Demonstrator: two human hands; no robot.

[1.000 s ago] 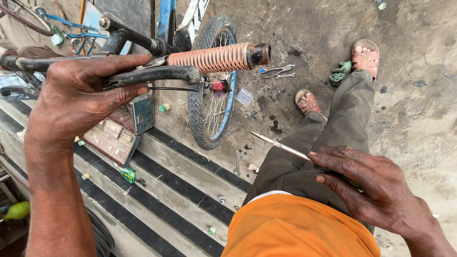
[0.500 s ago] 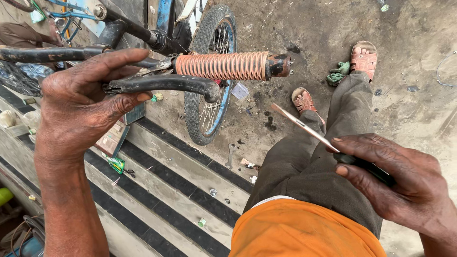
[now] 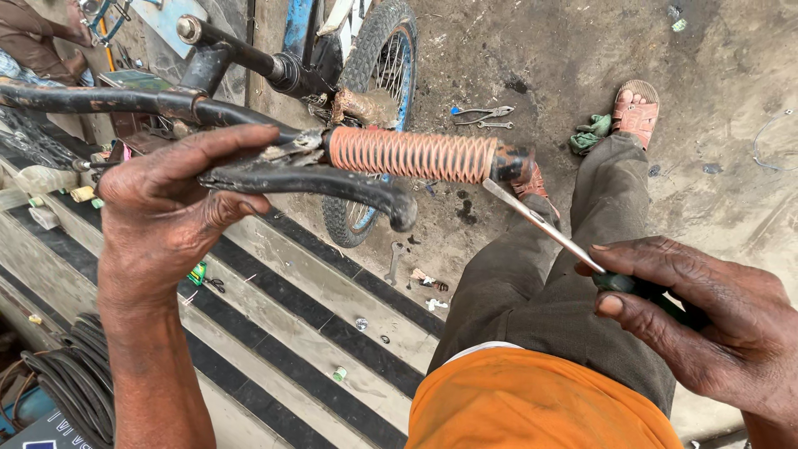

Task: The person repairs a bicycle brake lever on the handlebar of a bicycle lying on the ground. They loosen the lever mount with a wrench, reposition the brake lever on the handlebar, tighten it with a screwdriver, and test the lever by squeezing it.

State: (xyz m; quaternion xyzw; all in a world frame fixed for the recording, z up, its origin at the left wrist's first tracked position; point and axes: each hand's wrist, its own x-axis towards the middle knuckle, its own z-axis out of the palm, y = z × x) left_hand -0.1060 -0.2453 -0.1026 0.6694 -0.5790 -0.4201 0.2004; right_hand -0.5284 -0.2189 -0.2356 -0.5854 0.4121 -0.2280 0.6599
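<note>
My left hand (image 3: 179, 208) wraps over a bicycle's black handlebar (image 3: 125, 101) and its black brake lever (image 3: 324, 185), just left of the ribbed orange grip (image 3: 411, 154). My right hand (image 3: 706, 320) holds a screwdriver (image 3: 544, 226) by its green handle; the metal blade points up and left, its tip just under the black outer end of the grip. The bicycle's front wheel (image 3: 374, 91) stands on the ground beyond the grip.
Striped black and pale steps (image 3: 307, 316) run below the handlebar, with small bolts and a spanner (image 3: 393, 264) scattered on them. Pliers (image 3: 482, 112) and a green rag (image 3: 590, 133) lie on the dirt ground by my sandalled foot (image 3: 636, 112). Coiled black cable (image 3: 71, 382) sits lower left.
My right hand has brought the screwdriver up and left, so its tip now sits by the end of the orange grip. My left hand has stayed on the bar and lever.
</note>
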